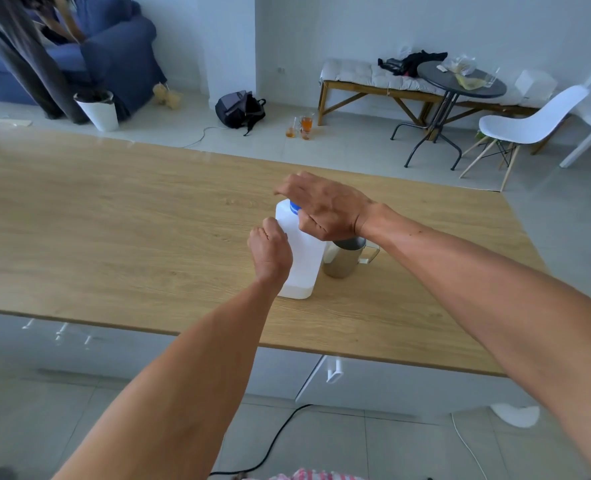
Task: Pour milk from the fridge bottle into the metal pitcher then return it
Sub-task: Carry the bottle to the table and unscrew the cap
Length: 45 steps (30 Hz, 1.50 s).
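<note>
The left hand is gripping the white plastic milk bottle from its left side, fingers curled around the body and thumb lying near the shoulder, steadying it where it is standing upright on the wooden countertop, a little right of the counter's middle. The bottle's long axis is running vertically, so the blue screw cap is sitting at twelve o'clock from the left hand, directly at the bottle's top. The right hand is lying over that cap from the three o'clock side, thumb and fingers half-curled round it while the outer fingers are spreading loosely; it is the nearer hand to the cap and appears to be twisting it, though whether on or off cannot be told. The bottle is looking opaque white, with a paler band near its base, so its fill level is uncertain. At about three o'clock from the bottle, just beside it, the metal pitcher is standing upright with its handle pointing right; its mouth is partly hidden under the right wrist, so its contents cannot be seen.
</note>
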Tool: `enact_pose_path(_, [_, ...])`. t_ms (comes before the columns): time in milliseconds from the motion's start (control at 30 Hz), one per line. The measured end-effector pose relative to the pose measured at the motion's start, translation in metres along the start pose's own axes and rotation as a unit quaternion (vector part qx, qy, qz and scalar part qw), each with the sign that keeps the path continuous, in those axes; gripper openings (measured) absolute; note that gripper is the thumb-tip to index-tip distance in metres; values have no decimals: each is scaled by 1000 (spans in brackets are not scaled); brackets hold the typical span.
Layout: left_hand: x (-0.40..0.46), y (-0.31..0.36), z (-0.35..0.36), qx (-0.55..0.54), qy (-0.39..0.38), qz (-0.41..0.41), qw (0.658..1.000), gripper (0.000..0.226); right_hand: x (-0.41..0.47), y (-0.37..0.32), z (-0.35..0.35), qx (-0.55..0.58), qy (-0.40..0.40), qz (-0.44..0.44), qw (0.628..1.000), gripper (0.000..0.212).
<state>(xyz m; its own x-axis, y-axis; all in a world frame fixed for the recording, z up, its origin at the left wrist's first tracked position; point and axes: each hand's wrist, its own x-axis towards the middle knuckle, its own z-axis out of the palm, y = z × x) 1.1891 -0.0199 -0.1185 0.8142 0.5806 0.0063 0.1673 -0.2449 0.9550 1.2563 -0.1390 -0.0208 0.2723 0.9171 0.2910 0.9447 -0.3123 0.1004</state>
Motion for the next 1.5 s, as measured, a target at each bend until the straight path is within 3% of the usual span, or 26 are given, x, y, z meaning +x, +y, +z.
enact_pose_path(67, [0,-1,-1,7,2,2,1000,34,0,-6,-2,-11,3,47,999,54])
enact_pose_path(133, [-2,-1,-2,19,10,14,1000,25,1,-10,-4,-66,23,154,986,63])
enact_pose_path(233, [-2,-2,1,24,-3,31,999,28,5,-9,-10,-108,-42,289,950,81])
enact_pose_path(300, [-5,2,1,-10,3,13,1000,33,7,-7,-13,-56,-77,297,950,72])
enact_pose_path(400, [-8,11,-2,-92,-1,-45,995,26,9,-7,-22,18,-113,269,956,41])
enact_pose_path(500, [-8,12,-3,-74,-2,-44,996,22,12,-14,-35,50,-143,249,956,31])
enact_pose_path(567, [-6,10,-2,-63,-6,-41,997,23,10,-14,-43,69,-130,257,955,34])
enact_pose_path(633, [-2,4,0,-9,-6,-23,1000,29,4,-11,-47,130,-59,280,949,30])
enact_pose_path(700, [-2,1,-1,49,-10,3,999,27,-7,-7,-46,230,70,336,911,27])
enact_pose_path(800, [-6,4,-6,74,-18,14,997,24,-36,-9,-31,375,253,434,779,31])
enact_pose_path(867, [-7,6,-3,16,-9,-1,1000,29,-57,-19,-9,414,308,482,708,34])
enact_pose_path(933, [-7,6,-1,-27,12,-18,999,42,-79,-36,19,419,306,527,674,36])
enact_pose_path(1033, [-6,7,0,-92,8,-72,993,40,-106,-63,62,419,272,564,658,28])
enact_pose_path(1100, [-6,6,2,-104,7,-85,991,39,-120,-76,86,403,249,595,649,36])
enact_pose_path(1333, [-5,6,2,-128,2,-92,987,43,-149,-99,147,336,148,640,676,45])
enact_pose_path(1500, [-6,7,1,-132,-7,-88,987,52,-152,-101,163,285,96,654,694,41])
